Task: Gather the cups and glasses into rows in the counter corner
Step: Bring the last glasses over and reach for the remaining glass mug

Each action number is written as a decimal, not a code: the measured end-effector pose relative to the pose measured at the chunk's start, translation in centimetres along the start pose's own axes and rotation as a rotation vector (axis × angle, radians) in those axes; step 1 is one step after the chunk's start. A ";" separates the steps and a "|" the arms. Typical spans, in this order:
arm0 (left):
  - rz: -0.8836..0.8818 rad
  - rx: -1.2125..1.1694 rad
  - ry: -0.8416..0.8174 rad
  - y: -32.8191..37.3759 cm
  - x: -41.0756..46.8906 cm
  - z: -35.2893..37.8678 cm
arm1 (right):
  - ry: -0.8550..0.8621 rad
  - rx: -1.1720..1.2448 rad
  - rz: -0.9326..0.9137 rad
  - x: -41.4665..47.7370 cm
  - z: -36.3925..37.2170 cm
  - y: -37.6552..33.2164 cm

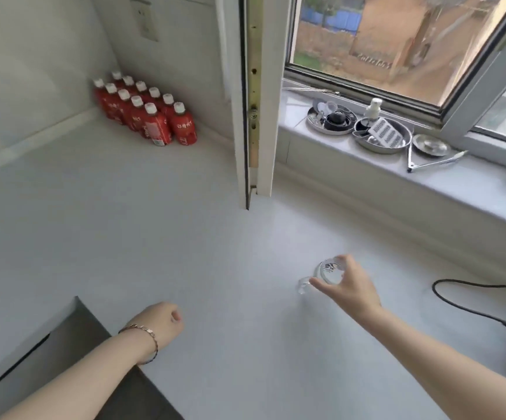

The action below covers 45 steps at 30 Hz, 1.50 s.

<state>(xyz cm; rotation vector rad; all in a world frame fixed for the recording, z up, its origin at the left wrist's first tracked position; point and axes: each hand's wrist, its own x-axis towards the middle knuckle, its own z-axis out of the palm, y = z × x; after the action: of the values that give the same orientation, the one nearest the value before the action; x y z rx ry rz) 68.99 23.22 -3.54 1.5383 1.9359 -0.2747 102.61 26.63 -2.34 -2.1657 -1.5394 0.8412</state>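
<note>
A small clear glass mug (326, 272) with a handle sticking out to its left is held from above by my right hand (350, 286), low over the white counter (215, 253) at the right of centre. The fingers wrap its rim. My left hand (166, 321), wearing a bracelet, is curled shut with nothing in it near the counter's front edge. The counter corner lies at the far left, behind the open window sash.
Several red bottles (147, 112) with white caps stand in rows in the far corner. An open window sash (253, 101) juts over the counter. Metal dishes (382, 134) sit on the sill. A black cable (469, 304) runs at the right. A dark cutout (73, 353) lies front left.
</note>
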 end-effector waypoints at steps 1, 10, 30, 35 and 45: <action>-0.015 -0.019 0.004 -1.2 -1.0 0.2 | -0.050 -0.023 -0.060 -0.9 0.6 -1.2; -0.256 -0.190 0.079 -19.8 -11.4 1.6 | -0.480 -0.290 -0.590 -11.6 12.0 -17.9; -0.786 -0.525 0.268 -65.7 -34.7 1.3 | -0.851 -0.452 -1.129 -41.8 46.2 -49.7; -0.893 -0.583 0.286 -72.7 -34.5 1.0 | -0.983 -0.482 -1.218 -45.3 54.8 -56.3; -0.990 -0.720 0.235 -82.7 -32.9 -2.1 | -1.095 -0.523 -1.358 -52.4 70.1 -69.8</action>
<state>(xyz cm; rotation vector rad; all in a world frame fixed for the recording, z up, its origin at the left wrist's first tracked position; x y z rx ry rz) -5.13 -26.07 -0.69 0.0971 2.4619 0.2069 -5.61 -1.98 -0.53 -0.1662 -3.2528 1.1067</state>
